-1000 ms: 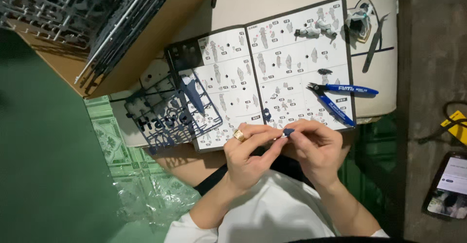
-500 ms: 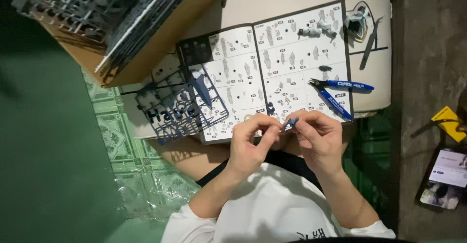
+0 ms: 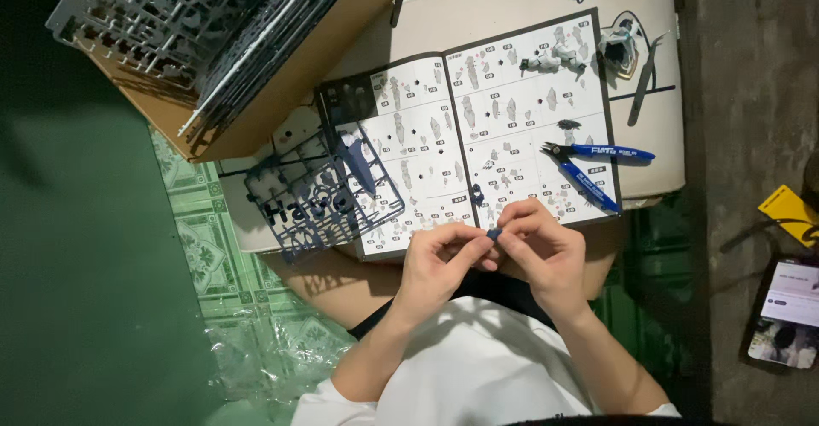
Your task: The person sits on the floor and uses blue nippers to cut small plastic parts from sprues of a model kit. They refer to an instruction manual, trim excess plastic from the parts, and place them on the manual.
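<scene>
A small dark blue model part (image 3: 494,233) is pinched between the fingertips of the left hand (image 3: 439,268) and the right hand (image 3: 539,251), which are brought together just below the lower edge of an open instruction booklet (image 3: 478,127). The thumb and forefinger of each hand are pressed onto the part from either side, while the remaining fingers are curled in towards the palms. The part is held in the air above the lap, just in front of the low table (image 3: 546,4) on which the booklet is spread. On the right page of the booklet a pair of blue-handled nippers (image 3: 593,166) is laid, its handles spread apart and its tip directed towards the fold. To the left of the booklet a dark blue parts frame (image 3: 320,196) is rested, partly overlapping the left page. Further up and to the left, a brown cardboard box (image 3: 281,93) is filled with stacked grey and dark parts frames (image 3: 179,17). Near the top right corner of the booklet a pair of tweezers (image 3: 644,72) is laid on the table, just beside a small assembled model piece (image 3: 616,46). A phone (image 3: 787,311) with a lit screen is seen on the floor at the far right, well apart from the hands.
</scene>
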